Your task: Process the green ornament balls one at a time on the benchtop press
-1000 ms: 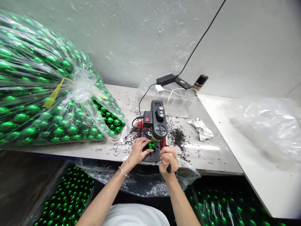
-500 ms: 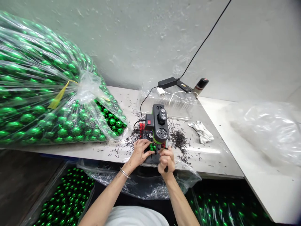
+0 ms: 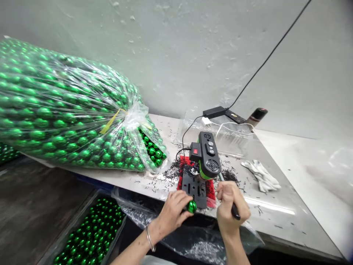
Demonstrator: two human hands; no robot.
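Note:
Between the thumb and fingers of my left hand (image 3: pixel 174 210) is a shiny green ball ornament (image 3: pixel 191 206), held just off the front end of a small bench drill press's slotted black base (image 3: pixel 193 187). My right hand (image 3: pixel 232 204) is wrapped round the lever handle (image 3: pixel 235 211) at the machine's right side; its black tip pokes out below the fist. The drill press head (image 3: pixel 211 156) stands above the base, with a red switch on its left. A red mat (image 3: pixel 211 193) lies under the base. Dark shavings (image 3: pixel 230 176) are scattered around it.
A huge clear bag of green balls (image 3: pixel 71 117) lies on the table's left, its mouth partly open. White gloves (image 3: pixel 261 175) rest at right. Behind are a clear plastic tray (image 3: pixel 234 141) and a power adapter (image 3: pixel 214 112). Below left is a bin of green balls (image 3: pixel 91 230).
My left hand has drawn the green ball from under the drill head to the base's front edge. My right hand stays on the lever. The view has shifted left.

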